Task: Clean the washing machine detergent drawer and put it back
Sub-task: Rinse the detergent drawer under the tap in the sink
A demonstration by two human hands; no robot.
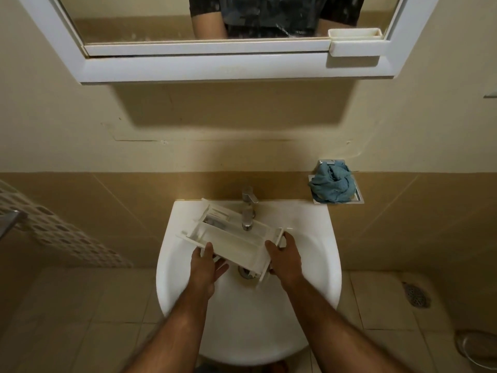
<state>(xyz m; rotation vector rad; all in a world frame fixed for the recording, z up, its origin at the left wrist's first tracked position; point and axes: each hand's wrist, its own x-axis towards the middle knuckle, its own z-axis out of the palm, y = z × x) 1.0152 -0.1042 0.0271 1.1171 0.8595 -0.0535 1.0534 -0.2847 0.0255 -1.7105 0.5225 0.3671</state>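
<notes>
White drawer point(236, 242) in both hands

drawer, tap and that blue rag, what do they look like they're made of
Drawer: looks like white moulded plastic, thin walls and ribs, matte.
Tap: metal, probably chromed, with a grey reflective shine.
Rag: soft woven cloth, maybe microfibre or cotton, crumpled into folds on the wall holder.
</notes>
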